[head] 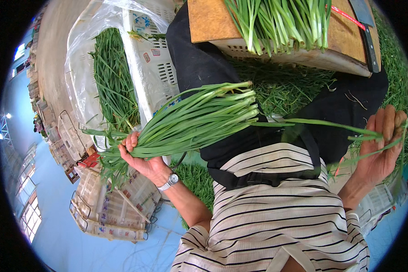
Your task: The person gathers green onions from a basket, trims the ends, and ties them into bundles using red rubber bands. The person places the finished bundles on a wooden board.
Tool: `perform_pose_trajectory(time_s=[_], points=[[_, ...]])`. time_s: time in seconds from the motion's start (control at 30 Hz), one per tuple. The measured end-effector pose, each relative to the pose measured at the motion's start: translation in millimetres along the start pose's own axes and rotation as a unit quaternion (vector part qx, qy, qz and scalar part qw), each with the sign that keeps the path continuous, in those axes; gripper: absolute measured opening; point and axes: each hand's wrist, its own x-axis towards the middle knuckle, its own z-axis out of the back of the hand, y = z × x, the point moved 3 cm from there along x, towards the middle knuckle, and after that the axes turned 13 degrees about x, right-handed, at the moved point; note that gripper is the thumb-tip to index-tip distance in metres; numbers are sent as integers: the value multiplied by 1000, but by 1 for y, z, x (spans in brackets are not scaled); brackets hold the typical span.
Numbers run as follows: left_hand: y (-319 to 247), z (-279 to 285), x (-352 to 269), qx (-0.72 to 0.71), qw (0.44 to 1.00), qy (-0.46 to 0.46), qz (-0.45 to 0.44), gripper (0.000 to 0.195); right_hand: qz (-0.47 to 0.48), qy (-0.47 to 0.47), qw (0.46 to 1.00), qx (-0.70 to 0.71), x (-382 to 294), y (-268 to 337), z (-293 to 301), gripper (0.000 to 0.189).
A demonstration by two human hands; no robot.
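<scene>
My left hand (143,162) grips a thick bunch of garlic chives (190,122) by its leafy end. The pale cut stems point right, above my lap. Out to the right, my right hand (377,146) is closed on a few loose chive leaves (336,125), one of them stretching back toward the bunch. More chives (285,23) lie on a wooden board (210,20) ahead of me, stem ends overhanging its near edge. At the board's right side rests a knife (370,47) with a black handle, beside a red printed strip (346,17).
At left stands a white plastic crate (159,68) lined with clear plastic film (78,68), holding chives (114,78). Loose green leaves (292,91) cover the ground under the board and along the right (391,68). Stacked crates (119,207) sit at lower left on a blue floor (68,217).
</scene>
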Motion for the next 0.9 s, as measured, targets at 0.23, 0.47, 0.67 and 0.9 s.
perform_pose_trajectory(time_s=[0.23,0.47,0.67,0.9], points=[[1,-8,2,-19,999,26,8,20,-273,13,925,-265,-8,-73,17,45],[-1,-12,0,-18,999,47,0,15,-191,170,821,-510,20,-193,30,41],[2,-6,0,-29,999,42,7,15,-394,263,782,-404,39,-209,16,27],[3,-11,2,-41,998,48,16,14,-248,217,761,-559,47,-179,32,26]])
